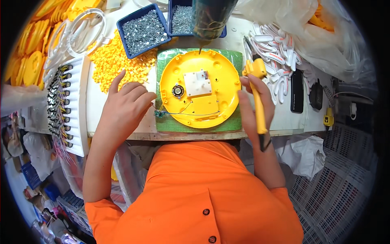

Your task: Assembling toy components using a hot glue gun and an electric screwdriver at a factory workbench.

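Right hand was wrapped around a yellow tool, held just off the shell's right side. Left hand had curled fingers by the little green circuit board at the near-left rim; couldn't tell if it was pinching a wire. The round yellow shell sat on a green mat. Looked maybe half done to me: yellow cover, speaker and white box were in, board wasn't seated. Screw trays stood beyond.

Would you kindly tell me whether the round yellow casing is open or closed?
The casing is open: its inside faces up, with the white block and round black part exposed, uncovered.
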Demonstrator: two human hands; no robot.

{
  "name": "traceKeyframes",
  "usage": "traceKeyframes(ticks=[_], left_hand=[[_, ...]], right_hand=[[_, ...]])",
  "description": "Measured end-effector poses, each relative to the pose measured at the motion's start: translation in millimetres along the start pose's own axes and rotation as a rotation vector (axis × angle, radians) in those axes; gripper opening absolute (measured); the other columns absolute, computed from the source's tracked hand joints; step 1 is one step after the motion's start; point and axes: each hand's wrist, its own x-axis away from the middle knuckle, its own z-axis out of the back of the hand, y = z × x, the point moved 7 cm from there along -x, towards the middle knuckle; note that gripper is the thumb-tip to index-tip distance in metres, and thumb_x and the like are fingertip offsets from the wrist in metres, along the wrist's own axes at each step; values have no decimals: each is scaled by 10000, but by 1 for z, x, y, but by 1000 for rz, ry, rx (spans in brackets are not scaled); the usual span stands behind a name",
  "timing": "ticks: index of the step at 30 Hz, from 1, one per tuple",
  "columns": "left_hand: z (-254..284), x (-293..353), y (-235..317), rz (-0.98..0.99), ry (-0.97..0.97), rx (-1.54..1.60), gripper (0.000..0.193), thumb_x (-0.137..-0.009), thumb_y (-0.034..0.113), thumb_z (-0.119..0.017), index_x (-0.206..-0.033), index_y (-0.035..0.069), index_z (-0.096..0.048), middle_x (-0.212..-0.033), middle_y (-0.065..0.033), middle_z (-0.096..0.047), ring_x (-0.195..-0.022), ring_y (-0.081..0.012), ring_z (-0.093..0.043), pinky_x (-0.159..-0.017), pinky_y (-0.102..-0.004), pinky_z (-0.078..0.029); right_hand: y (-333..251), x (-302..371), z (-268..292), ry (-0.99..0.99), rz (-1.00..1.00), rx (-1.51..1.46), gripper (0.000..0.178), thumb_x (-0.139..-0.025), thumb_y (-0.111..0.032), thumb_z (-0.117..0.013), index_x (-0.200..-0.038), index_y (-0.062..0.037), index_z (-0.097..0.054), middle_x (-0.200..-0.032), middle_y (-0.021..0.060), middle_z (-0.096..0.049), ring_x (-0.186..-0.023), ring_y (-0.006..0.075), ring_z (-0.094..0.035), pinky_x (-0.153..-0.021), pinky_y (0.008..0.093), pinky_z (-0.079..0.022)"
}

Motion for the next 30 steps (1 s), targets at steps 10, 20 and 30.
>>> traceKeyframes(ticks=[10,20,30], left_hand=[[73,28,-55,302,185,239,109,-817,-1,-737,-903,53,-697,-932,-87,-661,-925,-242,-645,-925,-386,-503],[2,-16,18,482,80,1291,57,-917,17,-707,-970,4,-692,-892,-84,-726,-848,-171,-712,-782,-311,-566],[-15,-61,84,164,23,904,133,-881,21,-756,-1007,7,-716,-911,-110,-726,-790,-234,-723,-721,-323,-597]], right_hand=[[6,-2,-13,24,193,347,536,-789,6,-701,-1313,-49,-601,-1118,163,-665,-1020,363,-639,-928,435,-508],[-26,18,7,18,201,193,460,-830,25,-720,-1272,-16,-597,-1123,154,-695,-990,310,-649,-886,397,-517],[-39,21,-11,-126,88,-217,514,-887,144,-648,-1350,8,-471,-1088,160,-669,-1018,205,-678,-941,315,-523]])
